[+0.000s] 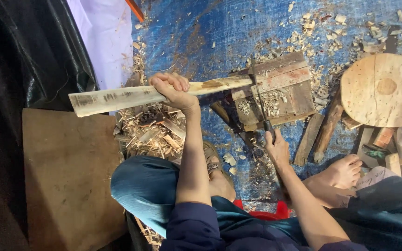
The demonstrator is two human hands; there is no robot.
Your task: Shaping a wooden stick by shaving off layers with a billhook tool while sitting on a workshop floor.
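Note:
My left hand (173, 90) grips a long pale wooden slat (117, 97) near its middle. The slat lies across the view, and its right end rests on a chopping block of nailed boards (294, 100). My right hand (278, 148) is closed around the dark handle of a long thin blade (259, 95), whose edge lies across the slat's end on the block. I sit low, with my knees and bare feet to either side.
Wood shavings and chips (150, 130) cover the blue tarp (201, 37). A round wooden disc (382, 88) lies at the right beside short wood offcuts (319, 132). A brown board (66, 172) lies at the left, with black sheeting behind it.

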